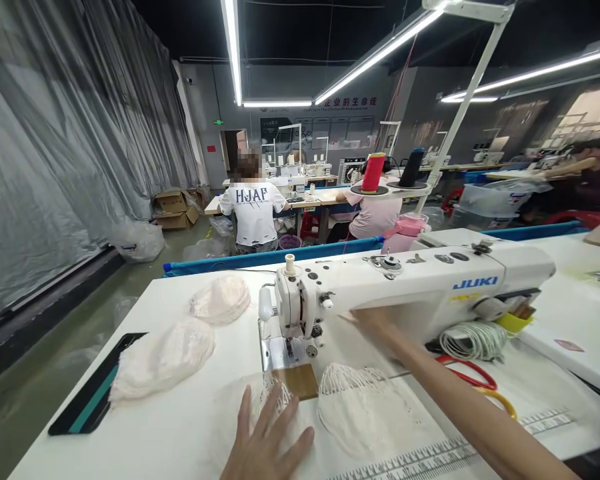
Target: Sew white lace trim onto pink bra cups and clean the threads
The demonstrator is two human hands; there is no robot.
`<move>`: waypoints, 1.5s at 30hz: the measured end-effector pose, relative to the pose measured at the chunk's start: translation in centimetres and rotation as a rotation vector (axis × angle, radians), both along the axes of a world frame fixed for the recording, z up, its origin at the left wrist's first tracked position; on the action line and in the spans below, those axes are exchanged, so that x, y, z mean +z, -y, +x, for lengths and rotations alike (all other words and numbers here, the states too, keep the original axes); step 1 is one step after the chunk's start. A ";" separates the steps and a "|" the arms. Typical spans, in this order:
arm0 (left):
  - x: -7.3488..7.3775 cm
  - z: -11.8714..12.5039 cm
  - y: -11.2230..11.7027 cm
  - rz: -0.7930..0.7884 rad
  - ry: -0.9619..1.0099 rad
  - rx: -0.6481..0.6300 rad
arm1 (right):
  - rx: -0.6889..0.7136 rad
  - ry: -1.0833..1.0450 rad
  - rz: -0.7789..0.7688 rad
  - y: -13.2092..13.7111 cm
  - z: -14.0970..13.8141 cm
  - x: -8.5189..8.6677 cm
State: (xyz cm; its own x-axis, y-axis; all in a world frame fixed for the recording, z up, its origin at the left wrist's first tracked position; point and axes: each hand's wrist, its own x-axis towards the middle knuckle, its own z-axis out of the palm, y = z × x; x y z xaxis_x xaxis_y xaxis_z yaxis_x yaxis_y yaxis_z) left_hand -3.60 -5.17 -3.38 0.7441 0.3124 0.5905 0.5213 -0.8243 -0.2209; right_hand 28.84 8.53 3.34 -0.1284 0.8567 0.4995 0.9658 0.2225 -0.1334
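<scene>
My left hand (267, 443), fingers spread, lies over a pale fabric piece with a stringy edge (280, 393) in front of the sewing machine (420, 287). My right hand (375, 321) reaches under the machine's arm; its fingers are hidden there, so what it touches cannot be seen. Between the hands lies another rounded cream fabric piece (360, 413) with a fringed top edge. A brown plate (300, 381) sits just before the needle area. To the left rest a stack of pale cup-shaped pieces (165, 357) and a smaller stack (223, 299).
A ruler strip (420, 460) runs along the table's front. Red-handled scissors (473, 373) and a coiled pale cord (475, 341) lie right of the machine, beneath my right forearm's far side. Thread cones (374, 173) stand above. Other people (255, 213) sit at machines beyond.
</scene>
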 end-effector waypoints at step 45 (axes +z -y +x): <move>11.2 0.8 6.3 -1.904 0.680 0.121 | 0.543 -0.590 -0.859 18.5 -8.1 3.3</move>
State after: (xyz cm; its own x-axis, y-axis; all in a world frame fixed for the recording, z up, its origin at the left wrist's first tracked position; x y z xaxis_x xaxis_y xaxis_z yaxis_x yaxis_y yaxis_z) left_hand -2.79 -11.45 7.85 0.5184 0.7735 -0.3647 0.1885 0.3126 0.9310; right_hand 20.75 -9.94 6.60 -0.5226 0.8453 -0.1110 0.5101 0.2057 -0.8351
